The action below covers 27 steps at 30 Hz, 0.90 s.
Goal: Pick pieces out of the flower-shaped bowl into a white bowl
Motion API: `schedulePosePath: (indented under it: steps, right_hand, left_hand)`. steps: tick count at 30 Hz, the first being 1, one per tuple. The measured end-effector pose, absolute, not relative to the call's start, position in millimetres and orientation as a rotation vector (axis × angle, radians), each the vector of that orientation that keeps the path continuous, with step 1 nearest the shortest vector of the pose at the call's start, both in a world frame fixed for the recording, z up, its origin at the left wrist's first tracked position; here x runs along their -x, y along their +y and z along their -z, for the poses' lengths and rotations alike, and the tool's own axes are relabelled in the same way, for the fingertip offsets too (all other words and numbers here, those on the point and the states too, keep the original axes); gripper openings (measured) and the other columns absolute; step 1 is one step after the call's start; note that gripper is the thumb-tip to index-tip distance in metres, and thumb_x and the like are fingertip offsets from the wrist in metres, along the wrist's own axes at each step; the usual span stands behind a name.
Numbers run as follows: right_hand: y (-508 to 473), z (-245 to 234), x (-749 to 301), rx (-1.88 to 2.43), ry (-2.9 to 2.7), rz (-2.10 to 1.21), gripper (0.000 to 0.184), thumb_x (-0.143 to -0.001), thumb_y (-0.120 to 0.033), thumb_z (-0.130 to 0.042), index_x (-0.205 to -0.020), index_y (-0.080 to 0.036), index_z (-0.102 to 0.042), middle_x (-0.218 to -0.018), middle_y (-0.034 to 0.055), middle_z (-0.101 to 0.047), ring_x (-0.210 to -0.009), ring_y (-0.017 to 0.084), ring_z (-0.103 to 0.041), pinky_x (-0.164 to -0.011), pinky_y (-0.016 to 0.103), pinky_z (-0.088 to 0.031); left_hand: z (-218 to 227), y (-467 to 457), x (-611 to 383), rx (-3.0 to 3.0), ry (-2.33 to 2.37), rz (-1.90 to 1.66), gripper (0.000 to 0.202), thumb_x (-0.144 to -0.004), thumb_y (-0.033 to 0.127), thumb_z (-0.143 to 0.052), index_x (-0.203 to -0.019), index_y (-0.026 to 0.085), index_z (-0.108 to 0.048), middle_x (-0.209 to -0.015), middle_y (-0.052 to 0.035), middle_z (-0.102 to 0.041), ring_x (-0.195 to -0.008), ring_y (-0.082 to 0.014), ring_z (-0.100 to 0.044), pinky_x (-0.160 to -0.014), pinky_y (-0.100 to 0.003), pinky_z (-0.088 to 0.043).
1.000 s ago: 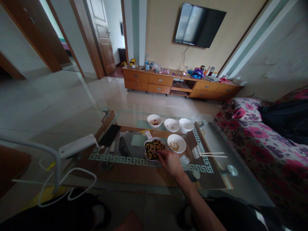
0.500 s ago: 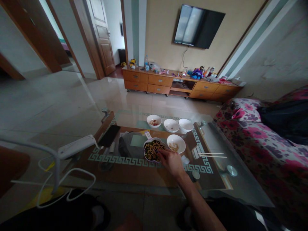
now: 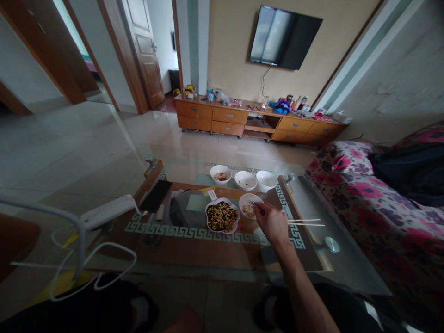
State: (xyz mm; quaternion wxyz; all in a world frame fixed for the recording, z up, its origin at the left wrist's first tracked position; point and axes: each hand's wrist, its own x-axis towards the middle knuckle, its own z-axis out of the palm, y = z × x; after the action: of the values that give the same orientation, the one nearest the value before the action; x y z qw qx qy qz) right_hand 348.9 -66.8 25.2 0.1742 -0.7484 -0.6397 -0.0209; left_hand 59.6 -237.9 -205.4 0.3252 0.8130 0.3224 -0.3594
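Note:
My right hand (image 3: 274,224) is over the near right white bowl (image 3: 261,201), its fingers pinched on thin metal tweezers (image 3: 251,202) whose tips point left into the bowl. Pale bits, possibly beans or nuts, lie in that bowl. Just left of it stands a flower-shaped dish (image 3: 208,225) filled with a mix of yellow grains and dark ones. At the bottom edge a dim, blurred patch of skin appears to be my left hand (image 3: 187,319); its fingers cannot be made out.
Behind are three white bowls, the left one (image 3: 215,179) with reddish bits, the middle (image 3: 245,186) with a few dark specks, and the right (image 3: 267,185). Chopsticks (image 3: 308,222) lie at right. A black phone-like object (image 3: 156,196) and a white power strip (image 3: 108,212) are left.
My right hand has moved right, from the grains in the flower-shaped dish to the near white bowl, with the tweezers now showing. The view has shifted slightly.

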Motion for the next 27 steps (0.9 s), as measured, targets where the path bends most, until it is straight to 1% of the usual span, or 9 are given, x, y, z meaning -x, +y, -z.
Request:
schedulePosePath:
  steps: [4, 8, 12, 15, 18, 20, 24, 27]
  right_hand:
    - [-69, -23, -330, 2.044, -1.901, -0.057, 0.027, -0.105, -0.034, -0.059, -0.115, -0.028, -0.084, -0.107, 0.0067, -0.084, -0.085, 0.022, -0.079, -0.071, 0.027, -0.052]
    - [-73, -18, -308, 1.953, -2.042, -0.237, 0.027, -0.105, -0.033, -0.059, -0.116, -0.031, -0.083, -0.111, 0.0041, -0.084, -0.090, 0.021, -0.079, -0.075, 0.026, -0.054]
    - [-75, -10, -294, 1.872, -2.090, -0.336, 0.026, -0.104, -0.033, -0.060, -0.116, -0.031, -0.083, -0.114, 0.0032, -0.084, -0.094, 0.022, -0.079, -0.079, 0.027, -0.057]
    - [-75, -2, -290, 1.826, -2.113, -0.349, 0.027, -0.104, -0.032, -0.060, -0.119, -0.030, -0.082, -0.115, 0.0038, -0.084, -0.094, 0.021, -0.079, -0.082, 0.028, -0.057]
    - [-75, 3, -287, 1.814, -2.124, -0.343, 0.028, -0.104, -0.031, -0.059, -0.120, -0.028, -0.082, -0.116, 0.0056, -0.083, -0.094, 0.021, -0.079, -0.084, 0.029, -0.057]
    - [-75, 5, -285, 1.799, -2.130, -0.344, 0.028, -0.105, -0.031, -0.058, -0.119, -0.027, -0.082, -0.114, 0.0059, -0.083, -0.093, 0.021, -0.079, -0.083, 0.030, -0.057]
    - [-75, 3, -282, 1.797, -2.139, -0.350, 0.027, -0.106, -0.031, -0.058, -0.116, -0.027, -0.083, -0.109, 0.0058, -0.083, -0.091, 0.022, -0.079, -0.082, 0.030, -0.056]
    - [-74, 2, -282, 1.810, -2.153, -0.338, 0.027, -0.105, -0.030, -0.058, -0.115, -0.027, -0.083, -0.109, 0.0062, -0.083, -0.091, 0.022, -0.079, -0.081, 0.030, -0.056]
  left_hand:
    - [200, -237, -62, -2.137, 0.854, 1.085, 0.031, -0.098, 0.011, -0.066, -0.127, 0.009, -0.075, -0.117, -0.0281, -0.069, -0.121, -0.0438, -0.066, -0.112, -0.061, -0.048]
    - [192, -236, -62, -2.175, 0.840, 1.057, 0.029, -0.103, 0.016, -0.062, -0.129, 0.012, -0.074, -0.118, -0.0253, -0.070, -0.121, -0.0412, -0.066, -0.111, -0.059, -0.049]
    - [191, -236, -61, -2.148, 0.841, 1.079, 0.029, -0.102, 0.012, -0.061, -0.127, 0.009, -0.074, -0.114, -0.0280, -0.070, -0.118, -0.0415, -0.067, -0.110, -0.059, -0.049]
    - [193, -236, -60, -2.155, 0.859, 1.013, 0.029, -0.098, 0.008, -0.064, -0.125, 0.007, -0.075, -0.115, -0.0294, -0.069, -0.120, -0.0433, -0.066, -0.110, -0.061, -0.048]
    - [195, -238, -59, -2.146, 0.857, 1.021, 0.030, -0.096, 0.009, -0.069, -0.126, 0.010, -0.076, -0.118, -0.0281, -0.069, -0.121, -0.0447, -0.065, -0.110, -0.063, -0.049]
    - [196, -239, -59, -2.142, 0.840, 1.018, 0.030, -0.097, 0.011, -0.069, -0.127, 0.012, -0.075, -0.119, -0.0272, -0.069, -0.121, -0.0445, -0.065, -0.110, -0.064, -0.049]
    - [189, -239, -60, -2.168, 0.861, 1.025, 0.029, -0.099, 0.012, -0.066, -0.126, 0.011, -0.075, -0.118, -0.0273, -0.069, -0.120, -0.0411, -0.066, -0.110, -0.059, -0.049]
    - [178, -236, -63, -2.159, 0.837, 1.062, 0.029, -0.099, 0.009, -0.063, -0.126, 0.008, -0.075, -0.116, -0.0281, -0.069, -0.120, -0.0410, -0.066, -0.110, -0.057, -0.050]
